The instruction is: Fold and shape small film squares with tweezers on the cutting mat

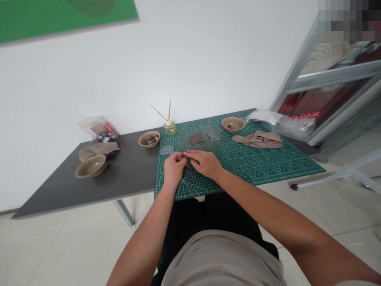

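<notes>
Over the green cutting mat (238, 159), my two hands meet at the fingertips. My left hand (173, 169) is closed, thumb and fingers pinched together. From the other side comes my right hand (206, 163), its fingers pressed together against the left fingertips. Whatever lies between them is too small and too covered to name. Just beyond the hands are a brown square piece (195, 138), a thin greyish square (167, 149) and a clear, crinkled piece (212, 135), all flat on the mat.
At the mat's back stands a small bottle (170, 128) with two sticks. A bowl of dark pieces (143, 142), another bowl (233, 129), a third bowl (91, 171), a brown cloth (258, 140), a plastic bag (282, 122) and a clear tub (91, 126) surround the work area.
</notes>
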`<state>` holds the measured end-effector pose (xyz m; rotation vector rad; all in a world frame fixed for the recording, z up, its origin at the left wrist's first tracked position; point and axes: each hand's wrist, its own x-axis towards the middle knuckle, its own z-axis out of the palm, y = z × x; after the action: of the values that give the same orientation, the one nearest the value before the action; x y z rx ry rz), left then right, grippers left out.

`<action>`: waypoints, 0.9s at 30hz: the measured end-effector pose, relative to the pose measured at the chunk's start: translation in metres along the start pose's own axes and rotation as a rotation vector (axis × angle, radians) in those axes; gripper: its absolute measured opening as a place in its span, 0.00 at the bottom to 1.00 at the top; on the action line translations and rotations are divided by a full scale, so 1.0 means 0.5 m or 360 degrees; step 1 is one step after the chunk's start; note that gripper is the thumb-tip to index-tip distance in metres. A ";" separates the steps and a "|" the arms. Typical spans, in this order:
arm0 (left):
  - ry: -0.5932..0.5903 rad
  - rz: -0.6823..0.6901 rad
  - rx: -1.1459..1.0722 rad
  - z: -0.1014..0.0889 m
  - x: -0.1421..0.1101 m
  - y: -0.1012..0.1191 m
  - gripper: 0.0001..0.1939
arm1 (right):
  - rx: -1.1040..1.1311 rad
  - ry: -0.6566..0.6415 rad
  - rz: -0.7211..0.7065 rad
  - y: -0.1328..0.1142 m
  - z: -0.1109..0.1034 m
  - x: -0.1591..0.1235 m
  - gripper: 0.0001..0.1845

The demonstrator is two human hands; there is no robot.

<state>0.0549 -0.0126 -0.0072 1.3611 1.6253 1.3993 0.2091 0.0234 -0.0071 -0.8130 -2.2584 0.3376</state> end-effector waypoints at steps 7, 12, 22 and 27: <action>0.0084 0.0012 0.0091 -0.001 0.001 -0.007 0.04 | -0.0133 -0.0131 -0.0070 -0.006 0.001 0.002 0.25; 0.0212 0.0064 0.0154 -0.003 -0.015 0.007 0.06 | -0.0146 -0.0108 -0.0074 -0.008 -0.001 -0.002 0.27; 0.0137 0.0082 0.0236 -0.002 -0.015 0.012 0.06 | -0.0209 -0.0118 -0.0043 -0.007 0.001 -0.002 0.26; 0.0125 0.0053 0.0107 -0.002 -0.016 0.011 0.06 | -0.0245 -0.0066 0.0015 -0.008 0.002 -0.003 0.25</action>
<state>0.0581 -0.0207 -0.0034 1.3927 1.7221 1.4455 0.2073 0.0195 -0.0068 -0.9033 -2.3419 0.1884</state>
